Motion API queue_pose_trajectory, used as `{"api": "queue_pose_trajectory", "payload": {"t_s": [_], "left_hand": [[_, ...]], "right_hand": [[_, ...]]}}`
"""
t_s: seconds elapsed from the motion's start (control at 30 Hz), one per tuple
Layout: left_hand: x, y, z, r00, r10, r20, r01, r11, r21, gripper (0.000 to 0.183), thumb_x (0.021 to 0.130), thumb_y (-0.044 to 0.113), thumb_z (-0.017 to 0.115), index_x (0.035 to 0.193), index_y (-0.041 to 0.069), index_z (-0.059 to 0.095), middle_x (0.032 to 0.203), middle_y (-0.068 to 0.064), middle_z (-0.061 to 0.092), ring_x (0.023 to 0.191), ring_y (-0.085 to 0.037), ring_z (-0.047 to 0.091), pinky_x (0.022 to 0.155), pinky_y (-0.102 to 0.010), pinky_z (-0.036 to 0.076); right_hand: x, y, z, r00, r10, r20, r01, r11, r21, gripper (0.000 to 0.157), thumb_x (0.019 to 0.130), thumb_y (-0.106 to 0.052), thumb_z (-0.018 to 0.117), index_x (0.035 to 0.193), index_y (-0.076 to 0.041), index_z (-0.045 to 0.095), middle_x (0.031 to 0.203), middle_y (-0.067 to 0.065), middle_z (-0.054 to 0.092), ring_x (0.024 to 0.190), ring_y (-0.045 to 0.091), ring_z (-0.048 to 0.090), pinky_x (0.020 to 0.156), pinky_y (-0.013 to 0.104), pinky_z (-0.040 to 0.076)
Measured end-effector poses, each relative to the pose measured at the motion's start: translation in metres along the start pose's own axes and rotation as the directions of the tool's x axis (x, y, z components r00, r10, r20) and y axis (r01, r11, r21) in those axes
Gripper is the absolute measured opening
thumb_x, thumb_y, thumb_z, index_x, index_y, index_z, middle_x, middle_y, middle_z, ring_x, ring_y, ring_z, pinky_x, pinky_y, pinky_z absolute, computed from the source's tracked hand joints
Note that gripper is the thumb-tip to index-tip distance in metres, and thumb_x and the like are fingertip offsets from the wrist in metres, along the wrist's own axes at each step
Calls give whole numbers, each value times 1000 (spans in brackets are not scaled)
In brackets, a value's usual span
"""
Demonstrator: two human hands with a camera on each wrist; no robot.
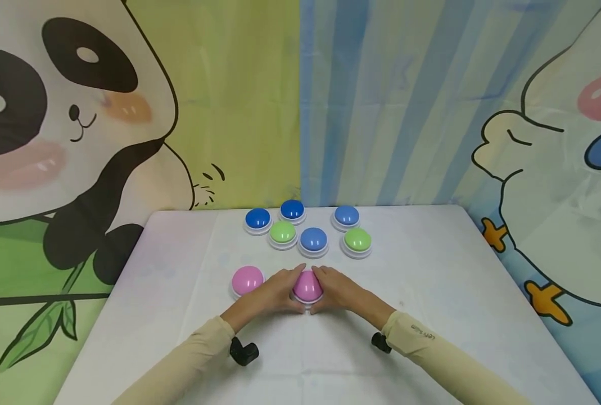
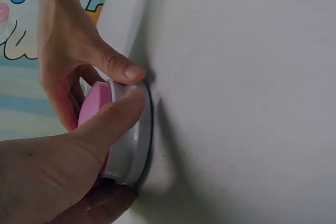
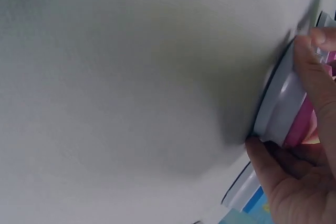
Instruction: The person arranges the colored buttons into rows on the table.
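Observation:
Both hands hold a pink dome push button point(image 1: 307, 286) with a white round base, one from each side, near the middle of the white table. On its left, the left hand point(image 1: 283, 289) has its thumb along the near side of the base point(image 2: 128, 145) and its fingers round the far side. From the other side, the right hand point(image 1: 338, 288) grips in the same way, the two thumb tips close together on the base. The base's dark lower edge is right at the table surface. A second pink button point(image 1: 247, 280) stands just left of the left hand, partly behind it.
Beyond the hands stand two green buttons point(image 1: 282, 232) and several blue buttons point(image 1: 313, 239), all on white bases. The white table point(image 1: 432, 270) meets a cartoon-printed backdrop point(image 1: 249, 112). Black wrist devices point(image 1: 243, 351) hang below both sleeves.

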State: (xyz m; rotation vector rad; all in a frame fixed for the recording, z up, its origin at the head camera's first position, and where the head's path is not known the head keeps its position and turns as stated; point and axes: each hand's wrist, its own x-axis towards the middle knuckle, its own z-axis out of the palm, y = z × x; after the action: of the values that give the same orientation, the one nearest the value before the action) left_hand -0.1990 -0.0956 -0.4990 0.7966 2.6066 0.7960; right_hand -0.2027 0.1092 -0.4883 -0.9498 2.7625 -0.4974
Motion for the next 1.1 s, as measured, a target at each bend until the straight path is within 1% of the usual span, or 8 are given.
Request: {"api": "queue_pose_trajectory", "payload": {"t_s": [0.1, 0.17, 0.4, 0.5, 0.6, 0.67, 0.9, 1.1], "left_hand": [[2, 3, -6, 999, 40, 26, -40, 999, -6, 105, 76, 41, 81, 153, 3, 21, 143, -16, 49, 131, -28, 50, 102, -41, 50], [-3, 2, -10, 999, 31, 28, -31, 999, -23, 105, 76, 44, 80, 153, 3, 21, 147, -16, 45, 134, -31, 46, 104, -44, 48], [-7, -9, -37, 993, -107, -55, 105, 994, -40, 91, 84, 51, 69, 154, 14, 24, 157, -11, 33, 146, -31, 32, 115, -52, 34], [0, -18, -52, 979, -154, -131, 151, 988, -34, 84, 88, 46, 67, 153, 12, 26, 157, -12, 34, 146, -32, 31, 114, -53, 34], [13, -30, -67, 954, -174, -246, 173, 985, -26, 75, 90, 36, 68, 149, 6, 33, 152, -16, 39, 143, -35, 35, 112, -54, 36], [22, -38, -73, 940, -176, -294, 181, 983, -8, 71, 90, 30, 69, 146, 3, 36, 149, -18, 43, 140, -35, 39, 112, -52, 38], [53, -52, -73, 939, -132, -319, 147, 989, 22, 59, 86, 14, 73, 136, -5, 47, 129, -24, 57, 121, -35, 54, 104, -47, 46], [60, -56, -68, 924, -154, -351, 165, 986, 0, 57, 83, 11, 75, 132, -5, 50, 125, -22, 61, 114, -35, 58, 102, -47, 47]], "right_hand": [[-1, 4, -8, 999, 26, 29, -28, 998, 49, 102, 65, -48, 86, 140, 5, 41, 124, 18, 59, 112, 27, 60, 95, 40, 54], [-2, 5, -11, 999, 27, 26, -28, 998, 58, 99, 70, -51, 82, 141, 3, 41, 129, 19, 58, 116, 28, 59, 96, 41, 54], [8, 7, -29, 992, 12, -128, -6, 999, 46, 71, 88, -48, 66, 140, -3, 47, 138, 15, 56, 129, 31, 53, 104, 47, 48], [24, 6, -35, 989, 27, -142, -21, 999, 43, 62, 90, -40, 66, 137, -4, 50, 134, 15, 59, 125, 30, 55, 102, 46, 49], [50, 5, -38, 988, 55, -143, -53, 998, 17, 59, 90, -37, 68, 137, -6, 50, 136, 15, 57, 126, 29, 54, 103, 44, 49], [69, 4, -40, 987, 70, -146, -68, 998, 18, 60, 89, -34, 70, 138, -7, 49, 138, 15, 55, 127, 30, 52, 104, 44, 49], [125, 4, -31, 986, 153, -73, -153, 988, 1, 64, 86, -29, 74, 141, -12, 45, 140, 16, 50, 127, 31, 50, 107, 46, 44], [141, 3, -20, 972, 225, -67, -224, 974, 25, 63, 88, -33, 71, 141, -14, 45, 136, 15, 54, 123, 30, 53, 106, 45, 45]]}}
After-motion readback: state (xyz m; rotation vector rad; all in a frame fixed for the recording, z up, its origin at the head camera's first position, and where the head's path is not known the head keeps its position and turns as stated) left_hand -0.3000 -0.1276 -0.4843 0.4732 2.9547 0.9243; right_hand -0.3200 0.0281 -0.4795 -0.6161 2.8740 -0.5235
